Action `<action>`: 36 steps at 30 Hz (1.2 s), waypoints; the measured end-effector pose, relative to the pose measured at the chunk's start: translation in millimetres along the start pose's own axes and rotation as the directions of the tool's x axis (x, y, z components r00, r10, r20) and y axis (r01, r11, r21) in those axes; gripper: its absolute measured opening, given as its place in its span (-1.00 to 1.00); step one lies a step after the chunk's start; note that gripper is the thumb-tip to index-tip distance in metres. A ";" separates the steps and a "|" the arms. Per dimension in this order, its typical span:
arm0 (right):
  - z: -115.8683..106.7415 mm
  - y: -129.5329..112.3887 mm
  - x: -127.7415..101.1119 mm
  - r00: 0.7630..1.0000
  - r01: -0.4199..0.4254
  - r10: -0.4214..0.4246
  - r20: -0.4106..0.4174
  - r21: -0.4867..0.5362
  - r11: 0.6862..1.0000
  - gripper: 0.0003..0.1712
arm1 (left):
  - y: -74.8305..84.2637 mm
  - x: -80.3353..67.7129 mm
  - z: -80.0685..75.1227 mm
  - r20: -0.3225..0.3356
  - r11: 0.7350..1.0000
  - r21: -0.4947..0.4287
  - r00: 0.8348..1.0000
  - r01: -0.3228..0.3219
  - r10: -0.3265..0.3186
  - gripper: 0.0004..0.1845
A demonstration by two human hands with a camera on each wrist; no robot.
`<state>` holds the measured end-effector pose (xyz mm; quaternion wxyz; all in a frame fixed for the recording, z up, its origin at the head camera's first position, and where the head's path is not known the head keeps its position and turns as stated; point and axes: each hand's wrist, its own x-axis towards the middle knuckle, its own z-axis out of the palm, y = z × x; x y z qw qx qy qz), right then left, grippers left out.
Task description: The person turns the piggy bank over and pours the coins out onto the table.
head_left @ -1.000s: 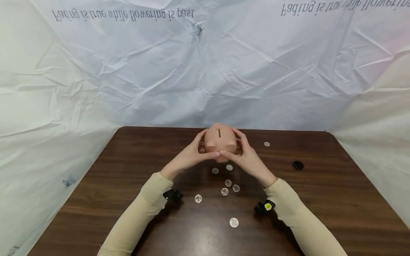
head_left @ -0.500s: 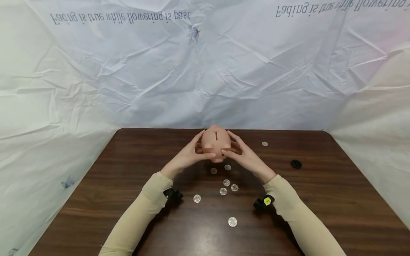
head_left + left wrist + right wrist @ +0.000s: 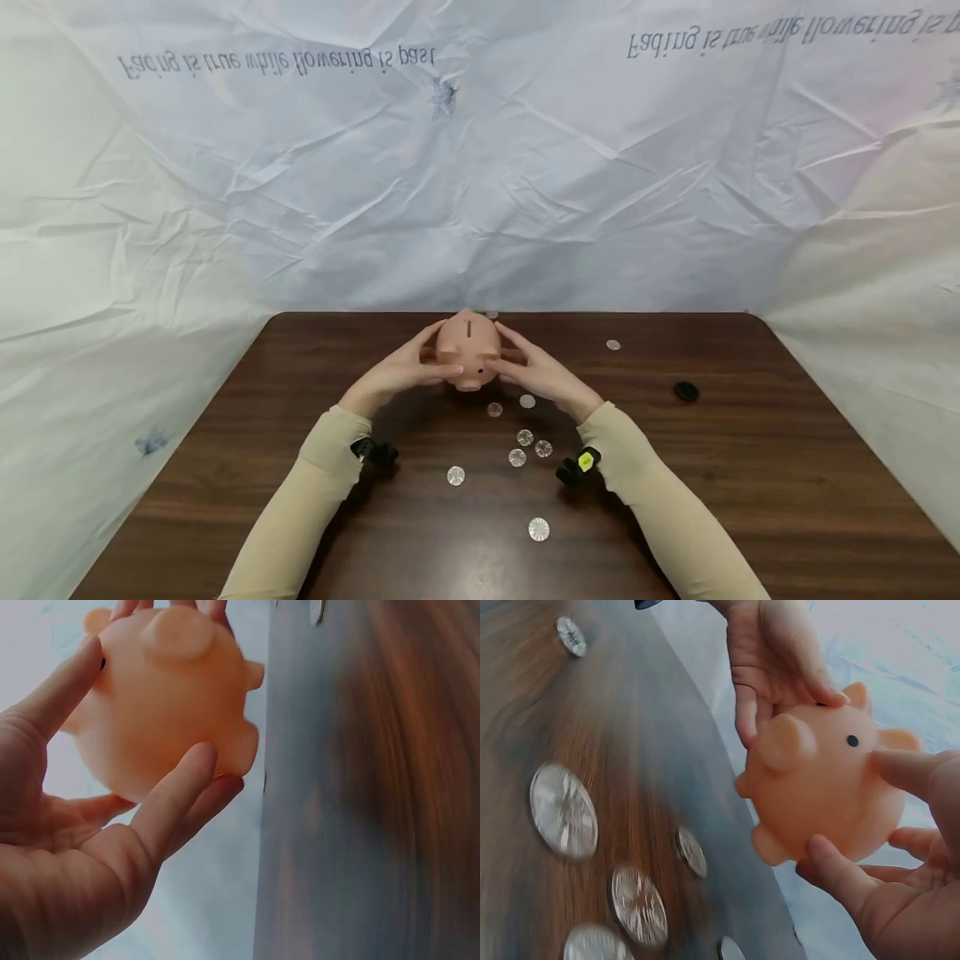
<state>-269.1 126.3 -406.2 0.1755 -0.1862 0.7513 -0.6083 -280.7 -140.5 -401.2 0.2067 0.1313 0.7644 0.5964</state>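
- Crinkled white sheeting (image 3: 525,192) backs & flanks a dark wood table (image 3: 750,500); head view shows print on it, mirrored/upside down, reads approx "Fading is true while flowering is past", repeated top right but cut off.
- Head view: left hand (image 3: 397,371) & right hand (image 3: 528,371) cup a peach piggy bank (image 3: 468,348) between them, held just above the table's far edge, coin slot on top, snout toward the person. Fingers of both lie spread & fairly straight along its sides, thumbs in front.
- Same view only: silver coins (image 3: 517,457) scattered on the wood below the wrists, one more coin right of the right fingers, black cap (image 3: 686,391) well off to the right. Beige sleeves, black wrist cams, right one w/ yellow tag; no text legible.
- Left wrist view: underside of the bank w/ stubby legs, not seen from the head; left fingers (image 3: 176,799) pressed under its belly, thumb on its side. Table blurred.
- Right wrist view: bank's face w/ snout, black eye, ears; right fingertip on the cheek, another beneath. Left hand behind it. Ribbed coin faces close up, below the fingers; no legible marking.
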 end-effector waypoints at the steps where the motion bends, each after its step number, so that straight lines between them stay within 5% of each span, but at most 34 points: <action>1: 4.3 -0.3 2.4 1.000 -0.007 0.007 0.012 -0.001 1.000 -0.10 | -2.4 -3.4 -4.4 -0.002 1.000 0.006 1.000 0.009 -0.009 0.09; 10: 32.9 3.8 12.2 0.991 -0.017 0.024 0.129 -0.056 0.998 -0.17 | -25.0 -31.9 -29.4 0.016 0.994 0.000 0.994 0.111 -0.111 0.12; 25: 27.8 3.6 13.8 0.994 -0.037 0.045 0.096 -0.087 0.996 -0.18 | -22.8 -29.9 -31.6 0.039 0.993 0.030 0.992 0.116 -0.117 0.07; 29: 17.1 -2.3 8.3 0.999 0.049 -0.044 0.027 -0.215 0.975 -0.25 | -15.5 -33.8 -34.2 0.002 0.987 0.128 0.995 0.099 -0.100 0.10; 32: 4.9 -15.2 0.9 0.974 0.163 -0.210 -0.083 -0.382 0.910 -0.31 | -2.0 -39.5 -40.5 -0.087 0.954 0.299 0.995 -0.013 0.041 0.04; 34: -6.0 -28.8 -6.7 0.913 0.256 -0.381 -0.147 -0.523 0.813 -0.33 | 12.0 -46.2 -44.2 -0.193 0.885 0.450 0.954 -0.121 0.229 -0.02; 36: -21.2 -45.7 -18.9 0.799 0.344 -0.573 -0.182 -0.644 0.683 -0.36 | 28.2 -55.2 -46.4 -0.301 0.785 0.584 0.843 -0.206 0.446 -0.09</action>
